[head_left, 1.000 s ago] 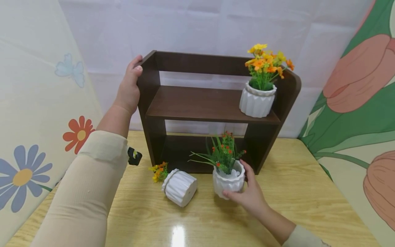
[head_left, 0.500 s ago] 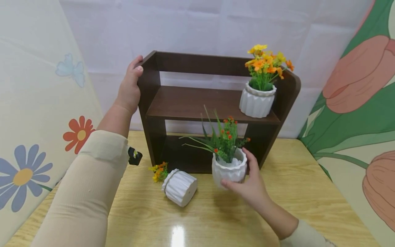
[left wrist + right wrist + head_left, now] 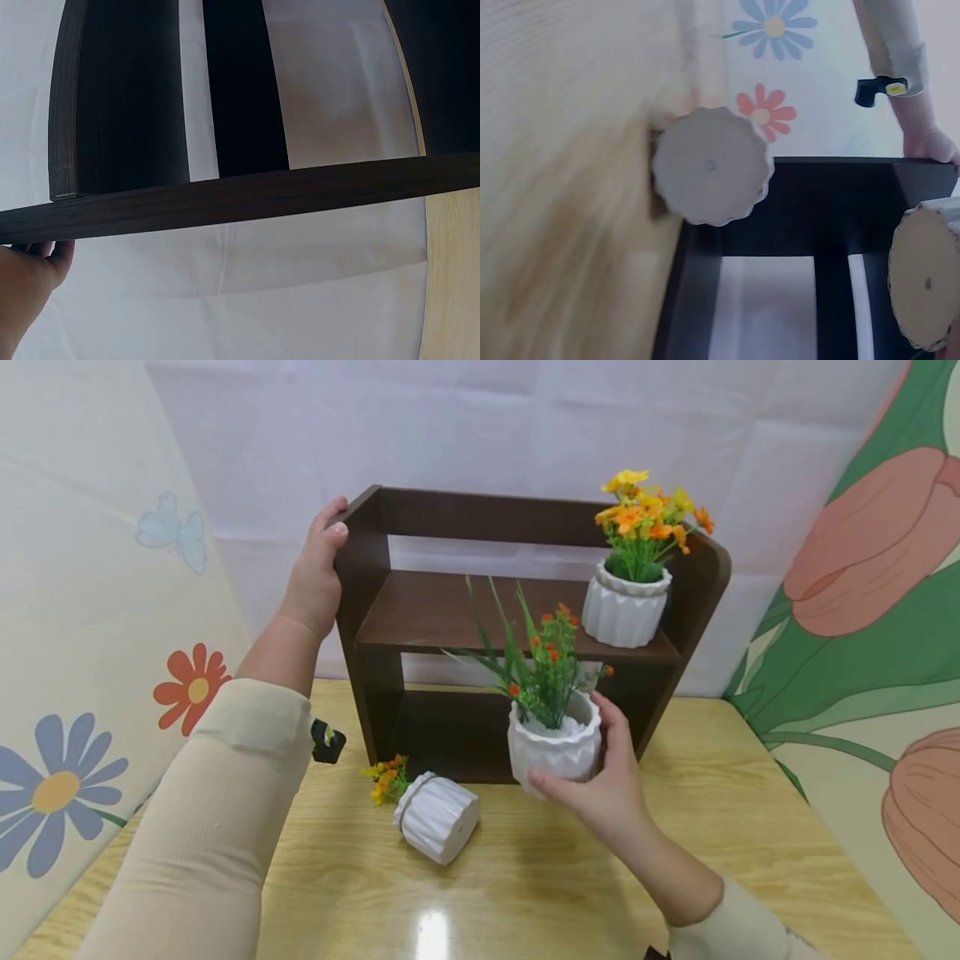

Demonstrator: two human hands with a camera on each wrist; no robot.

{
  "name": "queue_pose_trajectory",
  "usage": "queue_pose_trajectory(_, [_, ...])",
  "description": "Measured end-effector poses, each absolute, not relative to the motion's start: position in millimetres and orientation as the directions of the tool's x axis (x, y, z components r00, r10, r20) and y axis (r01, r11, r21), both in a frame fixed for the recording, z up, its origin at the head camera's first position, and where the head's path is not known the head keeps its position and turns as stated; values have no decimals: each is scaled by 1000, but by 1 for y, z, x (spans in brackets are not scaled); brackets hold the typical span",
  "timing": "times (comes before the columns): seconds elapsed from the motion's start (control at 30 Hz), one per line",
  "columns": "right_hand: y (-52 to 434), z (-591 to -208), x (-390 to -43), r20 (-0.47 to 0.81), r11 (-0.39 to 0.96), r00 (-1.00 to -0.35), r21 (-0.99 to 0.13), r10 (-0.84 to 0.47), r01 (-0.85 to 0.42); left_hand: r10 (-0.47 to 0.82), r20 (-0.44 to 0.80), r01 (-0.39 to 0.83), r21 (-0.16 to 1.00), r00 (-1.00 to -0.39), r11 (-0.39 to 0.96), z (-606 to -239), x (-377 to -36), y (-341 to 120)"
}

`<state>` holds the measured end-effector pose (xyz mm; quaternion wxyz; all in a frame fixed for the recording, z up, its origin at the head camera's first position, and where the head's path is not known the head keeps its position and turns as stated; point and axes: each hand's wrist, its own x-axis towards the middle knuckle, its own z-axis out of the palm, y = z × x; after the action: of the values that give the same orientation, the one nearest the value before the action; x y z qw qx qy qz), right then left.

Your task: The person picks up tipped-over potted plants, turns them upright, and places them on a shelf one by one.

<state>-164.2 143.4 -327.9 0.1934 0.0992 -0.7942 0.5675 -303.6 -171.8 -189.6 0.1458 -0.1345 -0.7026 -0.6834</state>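
Observation:
My left hand [image 3: 313, 578] holds the upper left side panel of a dark brown two-tier shelf [image 3: 465, 610]; in the left wrist view its fingertips go behind the panel's edge [image 3: 225, 201]. My right hand [image 3: 617, 789] grips a white fluted flowerpot [image 3: 551, 758] by its right side, thumb in front. Grass-like leaves and small red flowers [image 3: 553, 652] rise from white pebbles in it. The pot is upright, raised off the table before the lower tier; its flat base [image 3: 924, 281] shows in the right wrist view.
A second white pot [image 3: 438, 818] with orange and yellow flowers lies on its side in front of the shelf. Another white pot [image 3: 626, 606] of orange and yellow flowers stands at the upper tier's right end. The wooden table [image 3: 750, 827] meets flower-printed sheets at both sides.
My right hand has lifted the pot with red flowers from near the table, upward and toward the shelf. My left hand stays on the side panel; the other pots have not moved.

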Motion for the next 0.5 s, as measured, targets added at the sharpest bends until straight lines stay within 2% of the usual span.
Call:
queue_pose_trajectory(0.27, [136, -307, -169, 525, 296, -847, -826, 90, -480, -2, 399, 399, 917, -917, 23, -189, -304, -172])
queue_pose_trajectory(0.5, [130, -285, -175, 540, 303, -833, -819, 120, -488, 1, 397, 397, 918, -918, 17, -188, -304, -172])
